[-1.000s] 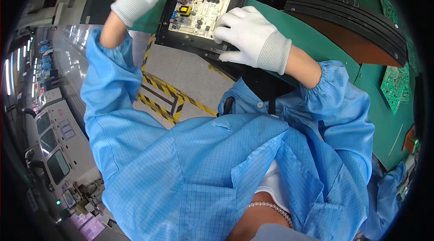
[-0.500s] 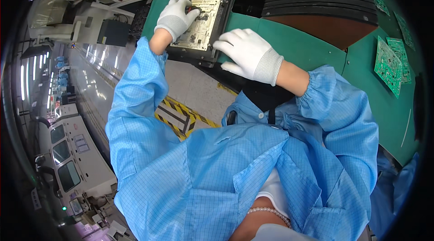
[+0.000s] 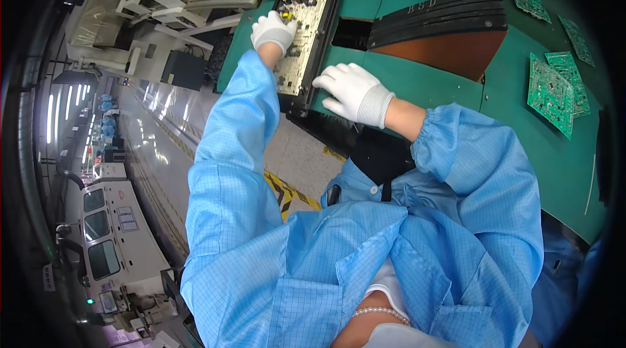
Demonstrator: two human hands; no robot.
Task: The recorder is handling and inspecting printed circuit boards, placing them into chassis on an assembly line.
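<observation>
A cream-coloured board (image 3: 305, 45) with dark, blue and yellow components lies in a black frame (image 3: 324, 25) on the green bench. My left hand (image 3: 272, 31), in a white glove, is over the board's left side, beside a yellow component (image 3: 287, 16). Its fingers are bent and closed; whatever lies under their tips is hidden. At the frame's right edge is my right hand (image 3: 355, 92), also gloved. Its fingers are apart and slightly curved, with the fingertips near the frame, and nothing shows in them.
A black slotted rack (image 3: 437, 22) with a brown side stands right of the frame, beside a dark opening (image 3: 352, 33) in the green bench (image 3: 417, 77). Several green circuit boards (image 3: 551, 93) lie at the far right. Pale metal framework (image 3: 189, 12) stands at the left.
My left hand has moved farther up the board, toward the yellow component. My right hand stays by the frame's right edge. The whole view has shifted a little.
</observation>
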